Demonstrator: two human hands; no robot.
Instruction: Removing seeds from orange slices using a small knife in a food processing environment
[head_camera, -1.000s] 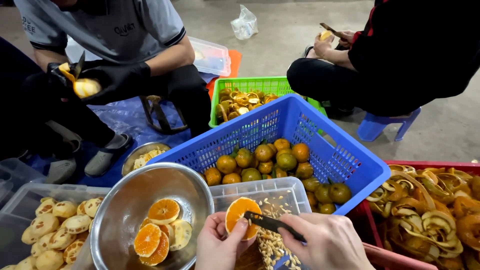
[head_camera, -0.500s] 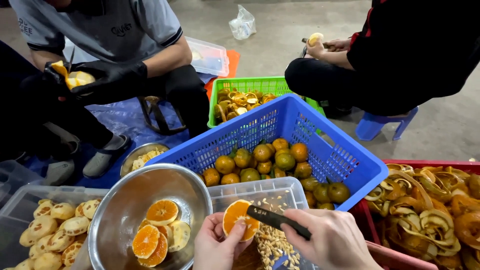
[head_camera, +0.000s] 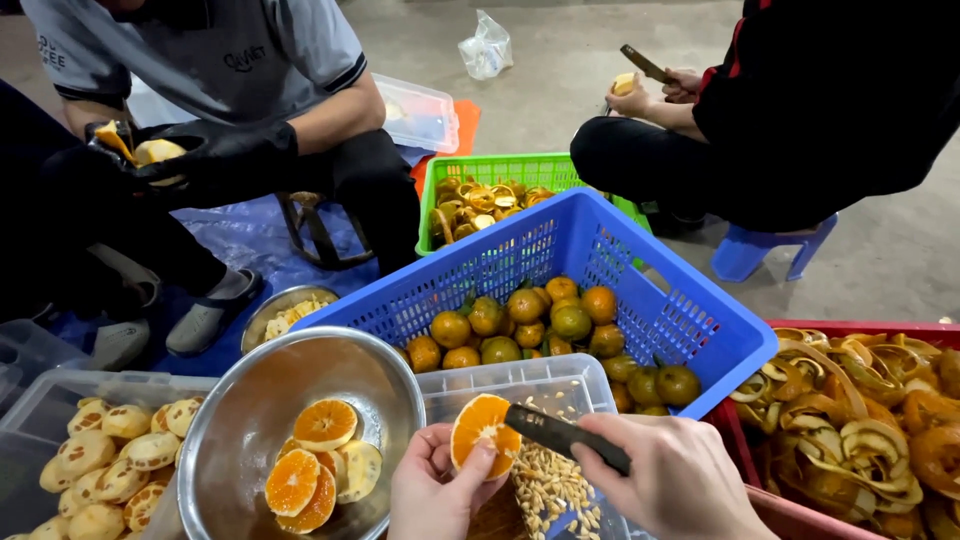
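Meanwhile, left hand (head_camera: 432, 490) kept its grip on the orange half (head_camera: 484, 433), right hand (head_camera: 672, 478) stayed clamped on the knife (head_camera: 562, 436), tip moved closer to the cut face vs. a sec ago, over the seed tub (head_camera: 560, 385).

An orange half (head_camera: 483, 432) sits low in the frame, just right of centre, with its cut face turned up toward the camera, showing bright orange segments around a pale core. The left hand (head_camera: 432, 490) grips it from below. The right hand (head_camera: 670, 480) holds a dark-handled knife (head_camera: 565, 437), its tip lying across the fruit's right edge.
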